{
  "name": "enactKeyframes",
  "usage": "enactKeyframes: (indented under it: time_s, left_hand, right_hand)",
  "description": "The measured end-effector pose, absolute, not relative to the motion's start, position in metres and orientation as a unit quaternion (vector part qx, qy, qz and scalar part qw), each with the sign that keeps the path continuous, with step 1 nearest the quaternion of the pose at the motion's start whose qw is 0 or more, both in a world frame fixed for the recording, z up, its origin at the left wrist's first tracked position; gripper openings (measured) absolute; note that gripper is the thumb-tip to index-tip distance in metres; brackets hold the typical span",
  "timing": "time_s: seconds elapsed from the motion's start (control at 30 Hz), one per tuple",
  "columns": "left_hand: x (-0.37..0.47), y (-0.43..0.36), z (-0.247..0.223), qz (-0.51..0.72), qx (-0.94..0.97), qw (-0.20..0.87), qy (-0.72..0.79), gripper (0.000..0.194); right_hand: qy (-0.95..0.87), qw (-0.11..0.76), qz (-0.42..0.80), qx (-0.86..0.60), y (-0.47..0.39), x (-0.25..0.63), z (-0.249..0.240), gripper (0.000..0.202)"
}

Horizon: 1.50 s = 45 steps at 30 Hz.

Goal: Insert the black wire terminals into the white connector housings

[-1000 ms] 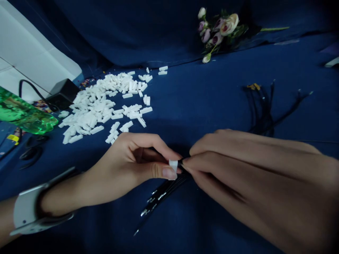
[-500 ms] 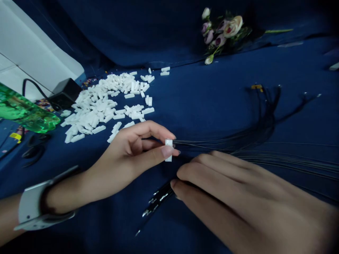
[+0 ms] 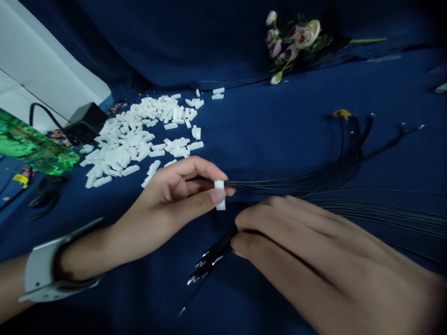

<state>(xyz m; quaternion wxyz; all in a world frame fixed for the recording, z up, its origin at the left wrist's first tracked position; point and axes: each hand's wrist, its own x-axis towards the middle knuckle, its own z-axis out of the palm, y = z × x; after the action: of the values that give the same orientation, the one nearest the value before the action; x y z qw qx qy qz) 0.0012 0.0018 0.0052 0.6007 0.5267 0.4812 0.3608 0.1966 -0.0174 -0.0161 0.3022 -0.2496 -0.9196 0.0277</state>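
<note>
Between thumb and fingers, my left hand (image 3: 174, 204) pinches a small white connector (image 3: 220, 195) held upright. Several thin black wires (image 3: 265, 182) run from the connector's upper end off to the right. My right hand (image 3: 314, 256) is closed, its thumb and index fingertip together at a bundle of black wires (image 3: 214, 256). The bundle's shiny metal ends point down and left over the blue cloth. More black wires (image 3: 384, 214) trail out to the right beyond my right hand.
A heap of white connectors (image 3: 132, 139) covers the left of the blue cloth. Beside it are a green bottle (image 3: 38, 144) and a black box (image 3: 87, 122). Artificial flowers (image 3: 296, 42) lie at the back. Wire ends with a yellow piece (image 3: 342, 113) rest at the right.
My left hand and the connector have shifted slightly left and up. The fingertips of my right hand are slightly farther right. The wires by the yellow piece have moved a little.
</note>
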Motion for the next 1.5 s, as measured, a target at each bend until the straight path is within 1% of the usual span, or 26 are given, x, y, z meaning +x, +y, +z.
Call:
enactKeyframes:
  time_s: [0.07, 0.27, 0.37, 0.5, 0.63, 0.97, 1.17, 1.37, 1.5]
  left_hand:
    - [0.001, 0.002, 0.006, 0.360, 0.518, 0.613, 0.476, 0.008]
    - [0.001, 0.003, 0.007, 0.362, 0.499, 0.644, 0.453, 0.008]
    - [0.001, 0.003, 0.006, 0.363, 0.495, 0.649, 0.450, 0.008]
    - [-0.001, 0.003, 0.005, 0.354, 0.499, 0.642, 0.461, 0.009]
    - [-0.003, 0.002, 0.005, 0.345, 0.509, 0.638, 0.463, 0.010]
    - [-0.001, 0.003, 0.004, 0.356, 0.506, 0.653, 0.437, 0.010]
    - [-0.003, 0.002, 0.004, 0.353, 0.505, 0.667, 0.419, 0.011]
    - [-0.003, 0.002, 0.003, 0.361, 0.522, 0.658, 0.405, 0.011]
    - [-0.005, 0.002, 0.001, 0.360, 0.524, 0.659, 0.402, 0.011]
  right_hand:
    - [-0.916, 0.314, 0.012, -0.249, -0.019, 0.199, -0.018, 0.025]
    - [-0.913, 0.310, 0.016, -0.264, -0.013, 0.202, -0.017, 0.015]
    - [-0.904, 0.310, 0.003, -0.293, -0.008, 0.200, -0.014, 0.017]
    - [-0.894, 0.297, 0.045, -0.334, -0.004, 0.201, -0.014, 0.020]
    - [-0.894, 0.294, 0.059, -0.333, -0.003, 0.205, -0.016, 0.024]
    - [-0.884, 0.301, 0.098, -0.344, -0.002, 0.206, -0.014, 0.014]
    - [-0.883, 0.304, 0.101, -0.342, -0.001, 0.205, -0.014, 0.015]
    - [-0.884, 0.315, 0.110, -0.328, 0.000, 0.205, -0.016, 0.014]
    - [-0.885, 0.313, 0.104, -0.327, 0.001, 0.207, -0.017, 0.017]
